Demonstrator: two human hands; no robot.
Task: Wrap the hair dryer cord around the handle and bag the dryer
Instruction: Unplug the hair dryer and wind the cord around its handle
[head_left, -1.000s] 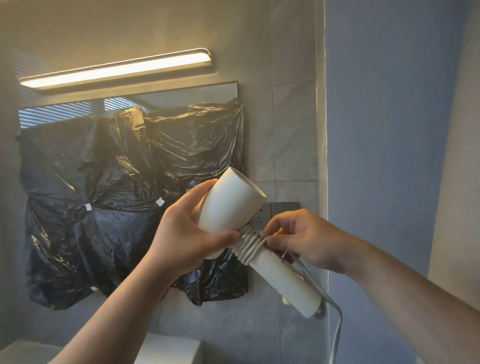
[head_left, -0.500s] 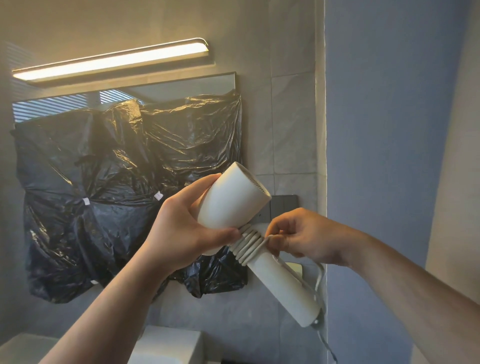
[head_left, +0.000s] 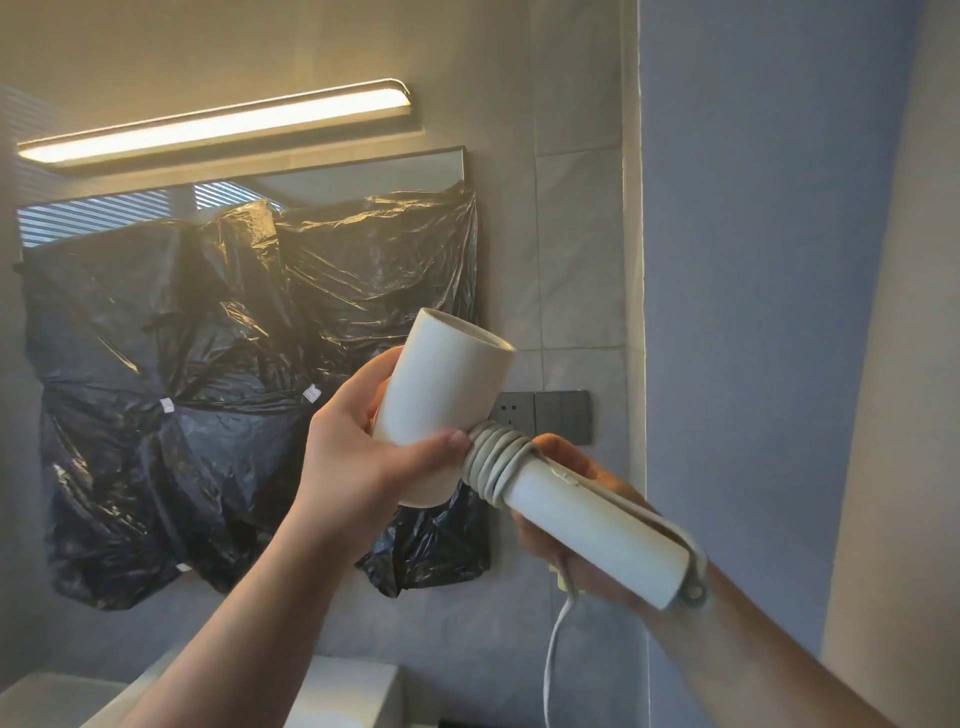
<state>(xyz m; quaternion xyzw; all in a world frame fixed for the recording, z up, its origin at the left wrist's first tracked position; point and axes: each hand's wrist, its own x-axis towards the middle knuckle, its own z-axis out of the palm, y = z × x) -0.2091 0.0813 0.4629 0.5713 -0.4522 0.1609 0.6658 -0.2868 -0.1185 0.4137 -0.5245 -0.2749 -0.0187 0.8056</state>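
The fingers (head_left: 441, 442) of the left hand (head_left: 358, 467) are curled firmly round the barrel of the hair dryer (head_left: 441, 395), with the thumb laid across its lower end just beside the first coils (head_left: 491, 457). The fingers (head_left: 555, 446) of the right hand (head_left: 582, 566) are largely hidden behind the handle (head_left: 597, 525). They appear to be closed on the cord (head_left: 553, 654), though the exact grip cannot be made out. The dryer is held in mid-air at the centre of the frame, its barrel pointing to the upper left and its handle slanting down to the lower right. Several turns of cord are packed tight at the top of the handle, against the barrel. One strand is laid along the handle's upper edge to its far end. The free length drops from beneath the right hand to the bottom edge of the frame. The right hand is judged the nearer to the loose cord, which lies below and behind the handle. The coming turn is therefore expected to be brought up and over across the handle's long axis, just below the existing coils. A dark socket plate (head_left: 540, 415) is seen on the wall behind, and black plastic sheeting (head_left: 208, 364) is spread over the mirror at the left. No bag for the dryer can be identified.
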